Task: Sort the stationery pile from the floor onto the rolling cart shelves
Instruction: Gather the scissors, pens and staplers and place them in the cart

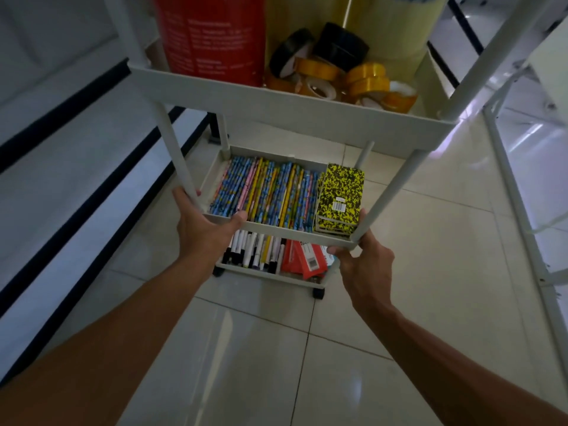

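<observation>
A: State the position of the white plastic three-tier rolling cart (295,106)

B: It fills the centre and top of the frame, standing on pale glossy floor tiles (430,272). One black caster (318,293) shows at the lower-centre corner

A: Hand status?

B: The left hand (203,226) grips the near left corner of the middle shelf (295,231), fingers curled round the post, thumb lying on the front rim. The right hand (365,259) grips the near right corner of the same shelf, thumb on the rim, fingers wrapped behind the post

A: Contents per shelf?

B: Top shelf, upper centre: a red cylindrical container (212,38), black tape rolls (341,46), yellow tape rolls (367,78), and large clear tape rolls (399,29) behind them. Middle shelf: rows of patterned blue, pink and yellow pencils (267,192) lying side by side, with a stack of yellow-and-black speckled notebooks (339,198) just beside them at the right end. Bottom shelf, below centre: white-and-black markers (252,252) on the left, red packets (302,259) on the right, both partly hidden by the middle shelf
</observation>
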